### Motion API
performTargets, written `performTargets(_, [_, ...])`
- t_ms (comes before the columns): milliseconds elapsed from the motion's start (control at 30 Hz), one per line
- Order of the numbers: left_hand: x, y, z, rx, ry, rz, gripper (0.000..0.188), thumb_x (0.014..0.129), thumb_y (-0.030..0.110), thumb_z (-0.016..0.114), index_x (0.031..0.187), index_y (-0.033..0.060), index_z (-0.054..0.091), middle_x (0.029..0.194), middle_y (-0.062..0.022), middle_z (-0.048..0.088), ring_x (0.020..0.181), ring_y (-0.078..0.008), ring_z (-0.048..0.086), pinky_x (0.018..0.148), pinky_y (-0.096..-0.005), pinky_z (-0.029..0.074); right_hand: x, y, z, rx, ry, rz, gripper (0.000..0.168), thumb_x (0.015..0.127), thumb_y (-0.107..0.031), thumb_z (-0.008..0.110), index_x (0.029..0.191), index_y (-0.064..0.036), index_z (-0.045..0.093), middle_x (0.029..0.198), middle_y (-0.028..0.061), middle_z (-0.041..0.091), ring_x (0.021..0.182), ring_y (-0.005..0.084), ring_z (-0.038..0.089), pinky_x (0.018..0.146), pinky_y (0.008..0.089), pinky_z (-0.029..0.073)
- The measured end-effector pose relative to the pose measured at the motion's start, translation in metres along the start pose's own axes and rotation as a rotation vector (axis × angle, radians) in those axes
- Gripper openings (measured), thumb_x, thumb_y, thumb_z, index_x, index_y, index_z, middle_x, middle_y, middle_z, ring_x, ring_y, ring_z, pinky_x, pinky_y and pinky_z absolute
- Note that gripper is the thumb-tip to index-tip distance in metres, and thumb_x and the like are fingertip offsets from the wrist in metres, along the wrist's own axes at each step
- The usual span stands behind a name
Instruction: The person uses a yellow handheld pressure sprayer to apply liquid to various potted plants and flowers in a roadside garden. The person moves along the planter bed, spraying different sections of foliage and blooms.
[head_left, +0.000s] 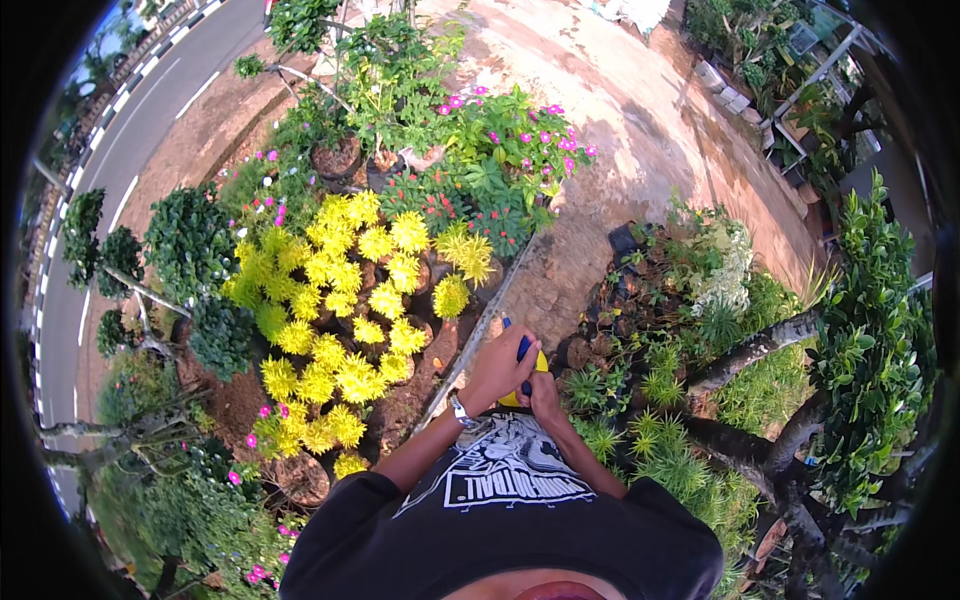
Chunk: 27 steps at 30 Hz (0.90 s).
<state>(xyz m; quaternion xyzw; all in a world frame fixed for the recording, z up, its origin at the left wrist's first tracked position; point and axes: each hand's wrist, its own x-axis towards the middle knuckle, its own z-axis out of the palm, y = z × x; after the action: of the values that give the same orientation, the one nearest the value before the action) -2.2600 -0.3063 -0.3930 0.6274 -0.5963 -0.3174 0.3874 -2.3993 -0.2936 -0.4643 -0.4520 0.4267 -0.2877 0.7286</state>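
Close to my body, both hands meet around a blue and yellow tool (540, 363) whose exact kind I cannot tell. My left hand (501, 361), with a silver bracelet at the wrist, grips its blue part; a thin blue end sticks out past the fingers. My right hand (546, 394) is closed on the lower blue and yellow part, partly hidden by the left. Bright yellow leafy plants (360, 379) in dark pots stand to the left of the hands. Green plants in black nursery bags (577, 351) are on the right.
A narrow concrete edging (487, 311) runs beside a dirt path (577, 270). Ahead grow pink-flowered plants (536, 139) and a red-flowered bush (435, 202). Thick tree branches (750, 345) reach in from the right. A paved road (142, 97) with a striped kerb lies far left.
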Motion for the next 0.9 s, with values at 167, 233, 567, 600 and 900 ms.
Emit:
performTargets(167, [-0.012,-0.004,-0.002,-0.042,0.023,0.005,0.019,0.090,0.025,0.058,0.090,0.0055,0.055,0.080,-0.0155,0.061,0.072,-0.0375,0.061,0.062,-0.0433,0.048,-0.007,0.007,0.006,0.026,-0.001,0.061,0.046,0.097,-0.032,0.032,0.066,-0.003,0.049,0.052,0.0018,0.045,0.043,0.0089,0.039,0.042,0.0250,0.030])
performTargets(233, [-0.016,-0.007,-0.003,-0.050,0.037,0.019,0.019,0.090,0.024,0.058,0.089,0.0051,0.055,0.079,-0.0154,0.061,0.073,-0.0371,0.061,0.062,-0.0433,0.048,-0.011,0.008,0.011,0.106,-0.012,0.105,0.044,0.097,-0.034,0.035,0.070,-0.003,0.050,0.056,0.0019,0.046,0.045,0.0086,0.040,0.043,0.0237,0.030])
performTargets(567, [-0.023,-0.014,-0.027,-0.269,0.290,-0.151,0.023,0.092,0.027,0.059,0.097,0.0050,0.061,0.085,-0.0100,0.063,0.077,-0.0216,0.062,0.066,-0.0360,0.049,-0.015,0.019,0.025,0.083,0.032,0.014,0.046,0.096,-0.035,0.038,0.065,-0.003,0.049,0.047,0.0013,0.042,0.038,0.0101,0.036,0.041,0.0262,0.032])
performTargets(600, [-0.025,-0.041,-0.021,-0.331,0.358,-0.233,0.023,0.093,0.028,0.058,0.098,0.0048,0.061,0.086,-0.0091,0.063,0.080,-0.0192,0.061,0.068,-0.0347,0.049,-0.016,0.018,0.027,0.081,0.020,0.002,0.046,0.095,-0.035,0.039,0.065,-0.003,0.049,0.047,0.0013,0.042,0.038,0.0101,0.036,0.041,0.0262,0.032])
performTargets(900, [-0.024,-0.086,-0.016,-1.101,0.200,-0.595,0.030,0.096,0.030,0.057,0.102,0.0020,0.065,0.096,-0.0030,0.067,0.086,-0.0088,0.058,0.082,-0.0239,0.047,-0.020,0.011,0.039,-0.064,-0.040,-0.020,0.051,0.095,-0.039,0.040,0.061,-0.002,0.049,0.048,0.0016,0.042,0.041,0.0106,0.039,0.043,0.0264,0.030])
